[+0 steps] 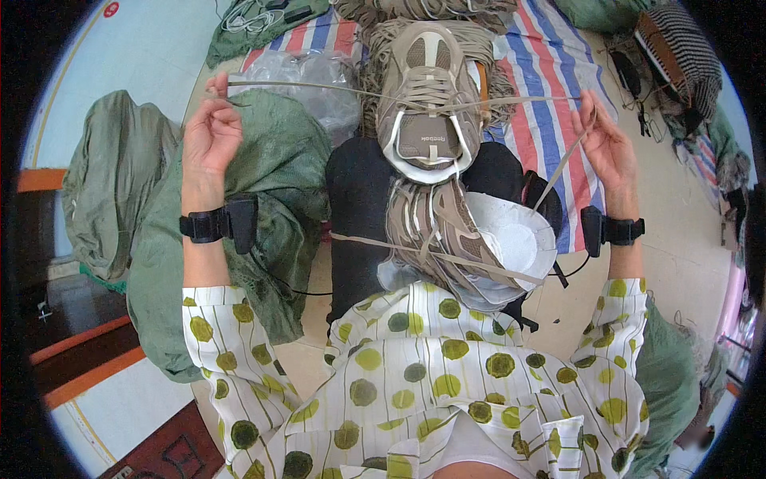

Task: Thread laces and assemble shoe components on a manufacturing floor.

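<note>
A brown and beige sneaker upper [429, 104] with a white edge lies across my knees, its toe pointing away from me. A flat beige shoelace [519, 101] runs through its eyelets and stretches out to both sides. My left hand [212, 128] pinches one end of the lace, pulled taut to the left. Out to the right, my right hand [604, 140] grips the other end, and the loose tail hangs down from it. On my lap, nearer my body, rest more brown uppers [435, 231] with a white lining and a lace lying across them.
Green sacks [239, 191] stand at my left beside a clear plastic bag [307, 92]. Beyond my knees, bundles of beige laces [375, 56] lie on a red, white and blue striped sheet [538, 120]. A dark striped bag [678, 56] sits at the far right.
</note>
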The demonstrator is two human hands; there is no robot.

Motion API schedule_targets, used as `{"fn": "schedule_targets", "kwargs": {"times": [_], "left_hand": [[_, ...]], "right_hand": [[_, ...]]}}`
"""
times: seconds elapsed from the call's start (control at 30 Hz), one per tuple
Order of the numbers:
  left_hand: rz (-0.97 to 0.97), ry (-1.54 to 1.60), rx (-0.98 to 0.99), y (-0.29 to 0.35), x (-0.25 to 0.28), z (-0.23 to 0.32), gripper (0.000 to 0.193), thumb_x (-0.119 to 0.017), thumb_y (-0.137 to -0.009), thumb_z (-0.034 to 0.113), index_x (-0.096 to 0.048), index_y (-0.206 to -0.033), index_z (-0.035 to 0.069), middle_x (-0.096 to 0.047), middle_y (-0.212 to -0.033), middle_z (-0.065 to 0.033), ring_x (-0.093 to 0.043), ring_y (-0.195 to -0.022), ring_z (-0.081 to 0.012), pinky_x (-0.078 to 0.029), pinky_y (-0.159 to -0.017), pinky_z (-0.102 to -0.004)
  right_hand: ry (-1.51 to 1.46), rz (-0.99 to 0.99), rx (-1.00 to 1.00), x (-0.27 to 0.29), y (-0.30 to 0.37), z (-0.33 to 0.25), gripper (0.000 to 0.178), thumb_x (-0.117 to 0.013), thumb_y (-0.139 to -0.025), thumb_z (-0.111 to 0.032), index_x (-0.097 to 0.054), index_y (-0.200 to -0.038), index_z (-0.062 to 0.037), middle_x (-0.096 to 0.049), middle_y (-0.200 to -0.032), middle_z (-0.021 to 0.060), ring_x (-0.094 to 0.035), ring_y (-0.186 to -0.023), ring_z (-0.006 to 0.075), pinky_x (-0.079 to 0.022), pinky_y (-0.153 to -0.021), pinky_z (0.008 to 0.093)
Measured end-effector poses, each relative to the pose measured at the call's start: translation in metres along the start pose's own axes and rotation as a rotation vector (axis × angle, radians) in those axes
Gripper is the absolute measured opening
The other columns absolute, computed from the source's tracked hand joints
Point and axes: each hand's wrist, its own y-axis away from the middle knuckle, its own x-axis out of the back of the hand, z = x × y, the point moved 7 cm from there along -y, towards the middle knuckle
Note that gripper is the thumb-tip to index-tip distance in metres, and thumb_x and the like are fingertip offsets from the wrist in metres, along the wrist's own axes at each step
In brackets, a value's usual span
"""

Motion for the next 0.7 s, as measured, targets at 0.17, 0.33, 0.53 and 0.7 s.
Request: {"fn": "schedule_targets", "kwargs": {"times": [0.17,0.33,0.53,0.7], "left_hand": [[-0.003,0.054,-0.042,-0.013,0.01,0.028,0.033,-0.048,-0.079,-0.009,-0.049,-0.11,0.001,-0.057,-0.101,-0.0074,-0.051,-0.063,-0.0069,-0.042,-0.055,-0.0179],[0.165,-0.052,-0.13,-0.012,0.019,0.048,0.026,-0.052,-0.08,-0.004,-0.053,-0.105,0.002,-0.058,-0.092,-0.0063,-0.053,-0.068,-0.0104,-0.044,-0.059,-0.0203],[0.172,-0.901,-0.181,-0.001,-0.009,-0.035,0.019,-0.045,-0.088,0.017,-0.057,-0.095,0.005,-0.057,-0.074,-0.0033,-0.054,-0.064,-0.0122,-0.042,-0.06,-0.0235],[-0.054,-1.23,0.047,0.003,-0.035,-0.142,0.021,-0.049,-0.085,0.02,-0.058,-0.088,0.002,-0.056,-0.066,-0.003,-0.055,-0.062,-0.0113,-0.041,-0.052,-0.0294]], "right_hand": [[0.02,0.135,0.287,0.041,-0.015,-0.042,0.046,-0.039,-0.086,0.005,-0.027,-0.13,0.0055,-0.034,-0.134,0.018,-0.041,-0.12,0.0236,-0.03,-0.105,0.0397],[-0.142,0.233,0.421,0.09,-0.016,-0.067,0.034,-0.042,-0.086,0.005,-0.037,-0.119,0.0093,-0.045,-0.122,0.0201,-0.043,-0.117,0.0262,-0.031,-0.104,0.0436],[0.247,0.046,-0.103,0.108,-0.022,-0.012,0.028,-0.052,-0.087,-0.013,-0.051,-0.111,0.0,-0.057,-0.11,0.0104,-0.057,-0.09,0.0155,-0.045,-0.086,0.0308],[0.637,0.011,-0.246,0.005,-0.017,0.065,0.029,-0.053,-0.087,-0.019,-0.052,-0.111,-0.0017,-0.059,-0.106,0.0063,-0.059,-0.088,0.0124,-0.048,-0.078,0.029]]}}
